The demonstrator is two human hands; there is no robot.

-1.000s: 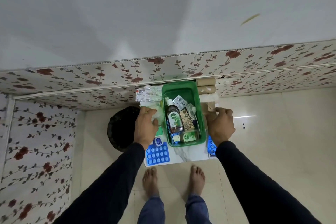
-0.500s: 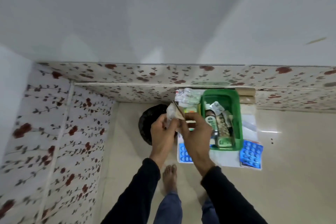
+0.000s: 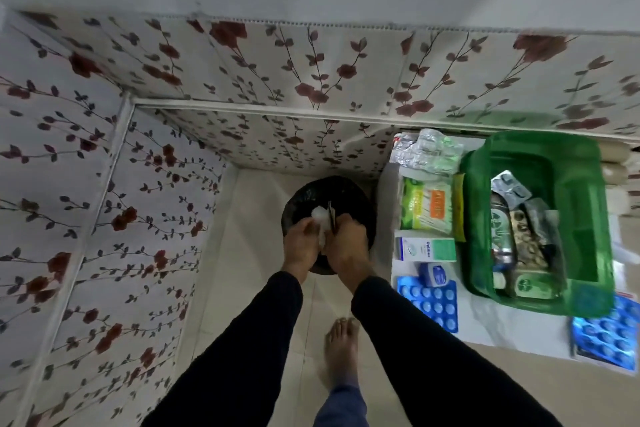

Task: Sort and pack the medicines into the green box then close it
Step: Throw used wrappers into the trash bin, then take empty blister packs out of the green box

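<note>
Both hands over black bin (image 3: 329, 194): left hand (image 3: 300, 246) and right hand (image 3: 346, 246) pinching white wrapper (image 3: 320, 220) between them. Green box (image 3: 585, 218) open on table (image 3: 512, 329), right of hands, medicines inside

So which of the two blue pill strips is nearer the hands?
The blue pill strip left of the green box, below the small blue jar. The other strip lies at the table's far right corner.

Blue blister pack (image 3: 606, 336) cut by right edge, box contents (image 3: 519, 236) blurred
</note>
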